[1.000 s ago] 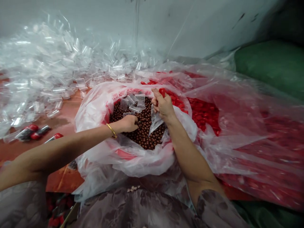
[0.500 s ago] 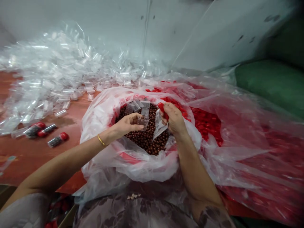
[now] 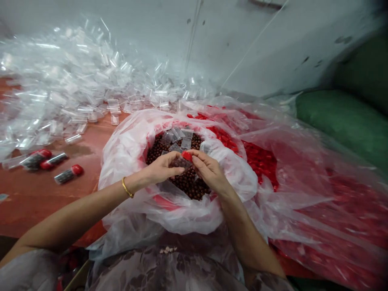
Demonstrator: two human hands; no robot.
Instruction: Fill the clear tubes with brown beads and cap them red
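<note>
Head view: left hand point(image 3: 163, 166) pinches a small clear plastic tube point(image 3: 181, 162) while right hand point(image 3: 209, 169) grips its glossy red cap point(image 3: 186, 155), above round brown beads point(image 3: 188, 182), crinkly tube pile point(image 3: 69, 89) at ten o'clock.

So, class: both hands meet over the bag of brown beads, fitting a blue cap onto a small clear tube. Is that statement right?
Not quite. In the head view the cap is red, not blue. The rest holds: the left hand and right hand meet over the bag of brown beads, at a small clear tube.
</note>
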